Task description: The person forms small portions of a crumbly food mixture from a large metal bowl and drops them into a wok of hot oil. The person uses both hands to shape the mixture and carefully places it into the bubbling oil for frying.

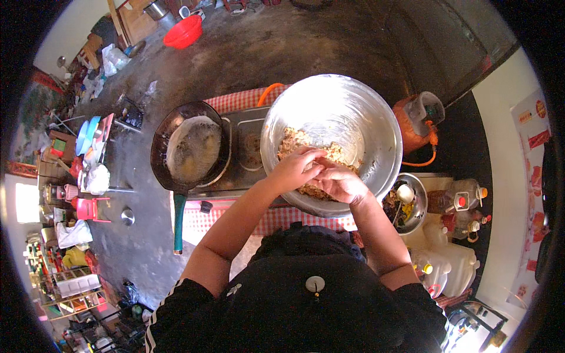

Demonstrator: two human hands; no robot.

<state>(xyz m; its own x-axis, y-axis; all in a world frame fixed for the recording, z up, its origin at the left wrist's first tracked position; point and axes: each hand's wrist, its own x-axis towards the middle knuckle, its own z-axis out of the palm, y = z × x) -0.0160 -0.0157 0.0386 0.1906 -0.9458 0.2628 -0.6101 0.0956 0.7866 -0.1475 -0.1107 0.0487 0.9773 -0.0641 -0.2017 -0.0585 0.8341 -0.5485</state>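
Observation:
A large metal basin (379,132) holds a crumbly, light-brown food mixture (293,137), heaped along its near and left side. Above that mixture my left hand (300,165) and my right hand (344,181) meet, cupped with their fingers overlapping. Whatever may lie between the palms is hidden by the fingers. To the left, a dark frying pan (165,163) with a green handle (179,220) sits on a gas stove (249,145). Foamy, bubbling oil (194,145) fills its bottom, with a few yellowish pieces blurred in it.
Right of the basin stands a metal bowl (421,212) of dark and yellow food with a ladle (404,194) in it. Plastic jugs (459,264) and bottles crowd behind it. An orange gas cylinder (406,123) with a hose is at far right. A red basin (183,33) lies on the floor.

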